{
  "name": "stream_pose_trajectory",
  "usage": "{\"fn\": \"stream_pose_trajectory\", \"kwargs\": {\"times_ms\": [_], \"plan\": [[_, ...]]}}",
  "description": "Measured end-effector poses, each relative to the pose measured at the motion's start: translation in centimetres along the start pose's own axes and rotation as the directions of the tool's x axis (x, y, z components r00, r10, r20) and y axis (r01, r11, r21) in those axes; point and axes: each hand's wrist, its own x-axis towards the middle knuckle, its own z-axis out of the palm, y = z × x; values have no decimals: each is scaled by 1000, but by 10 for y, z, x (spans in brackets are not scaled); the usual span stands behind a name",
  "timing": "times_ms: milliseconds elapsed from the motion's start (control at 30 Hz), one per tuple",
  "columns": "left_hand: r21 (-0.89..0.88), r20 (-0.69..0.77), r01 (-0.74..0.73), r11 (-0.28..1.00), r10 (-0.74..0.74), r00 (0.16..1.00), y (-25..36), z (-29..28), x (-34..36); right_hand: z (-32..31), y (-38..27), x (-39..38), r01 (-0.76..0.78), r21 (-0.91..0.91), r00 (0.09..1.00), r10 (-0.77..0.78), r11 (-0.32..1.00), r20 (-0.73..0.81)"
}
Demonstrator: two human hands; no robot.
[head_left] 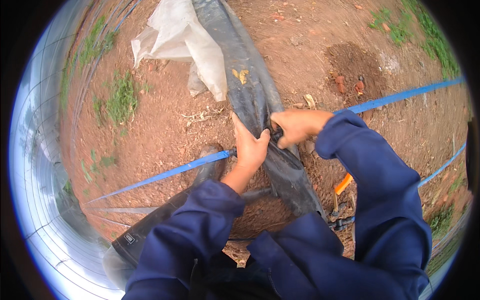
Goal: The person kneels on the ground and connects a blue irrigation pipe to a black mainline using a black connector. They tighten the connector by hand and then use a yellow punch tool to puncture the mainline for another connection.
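Note:
A wide, flattened black hose runs from the far side down toward me across the soil. My left hand grips its left edge, with the fingers along the side and the thumb pressed on top. Right beside that thumb, my right hand is closed, its fingers curled at the hose's surface. Something dark lies at its fingertips, but the fingers hide what it is. A blue flat tape ends in a small black fitting next to my left wrist. Another blue tape stretches right from near my right hand.
White plastic sheeting drapes over the hose's far end. An orange-handled tool and black pipe fittings lie near my right forearm. Left of me rests a black pipe or roll. Weeds grow before a translucent wall.

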Motion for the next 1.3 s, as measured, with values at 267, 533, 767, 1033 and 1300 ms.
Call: {"fn": "stream_pose_trajectory", "kwargs": {"times_ms": [267, 533, 767, 1033, 1300], "plan": [[-20, 10, 38, 999, -37, 999, 1, 0, -4, 16, 3, -27, 190, -627, 900, -389, 755, -195], [80, -30, 58, 995, -56, 998, 17, 4, -10, 7, 7, -23, 178, -499, 939, -298, 848, -173], [361, -66, -63, 930, 93, 993, 45, 10, -32, 9, 22, -28, 213, -278, 915, -290, 937, -279], [27, 187, 238, 971, -239, 953, 25, -18, -141, 28, 20, -50, -14, 88, 872, 55, 996, -486], [-523, 218, 484, 701, -439, 872, 24, 26, -85, 153, -8, -99, 232, 916, 699, 599, 327, -391]]}}
